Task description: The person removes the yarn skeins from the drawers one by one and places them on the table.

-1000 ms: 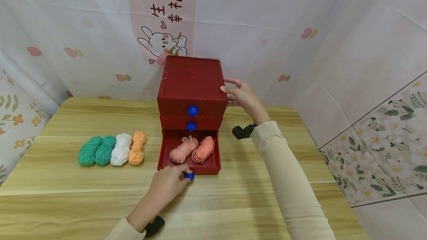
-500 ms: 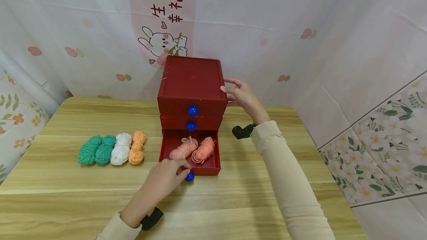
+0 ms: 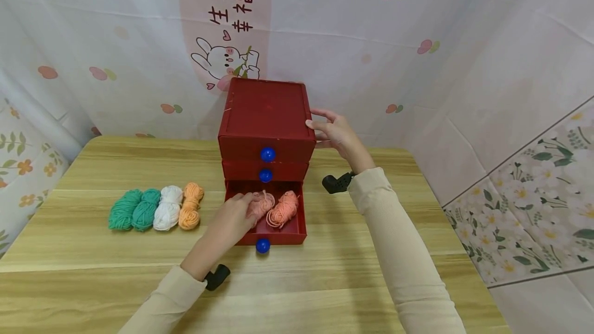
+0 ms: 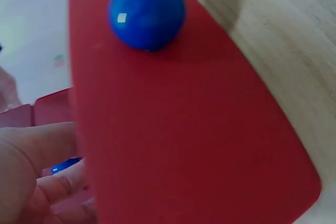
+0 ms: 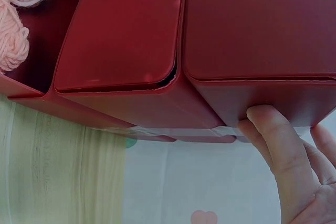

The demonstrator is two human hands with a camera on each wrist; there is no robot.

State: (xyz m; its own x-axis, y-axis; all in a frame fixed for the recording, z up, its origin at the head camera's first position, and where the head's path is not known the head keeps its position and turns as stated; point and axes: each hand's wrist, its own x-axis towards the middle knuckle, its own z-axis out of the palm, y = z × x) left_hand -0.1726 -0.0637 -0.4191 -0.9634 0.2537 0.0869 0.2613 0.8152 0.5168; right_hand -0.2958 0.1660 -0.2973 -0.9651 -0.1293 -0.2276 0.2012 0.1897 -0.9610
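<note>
A red cabinet [image 3: 269, 110] of stacked drawers stands on the table, its bottom drawer [image 3: 297, 236] pulled out. Two pink yarn skeins lie in that drawer, a pale one [image 3: 263, 204] on the left and a brighter one [image 3: 284, 209] on the right. My left hand [image 3: 232, 220] reaches over the drawer front, its fingers at the pale skein and partly covering it. In the left wrist view, the drawer front hides part of the fingers [image 4: 58, 182]. Fingers extended, my right hand [image 3: 337, 133] rests against the cabinet's upper right side.
Left of the cabinet lie two green skeins [image 3: 134, 210], a white skein [image 3: 169, 207] and an orange skein [image 3: 191, 206] in a row. Blue round knobs [image 3: 263, 245] stick out from the drawer fronts. A printed curtain [image 3: 362, 66] hangs behind the table.
My left hand has let go of the bottom drawer's blue knob and moved up and over the drawer front to the pale pink skein. The right hand keeps its place.
</note>
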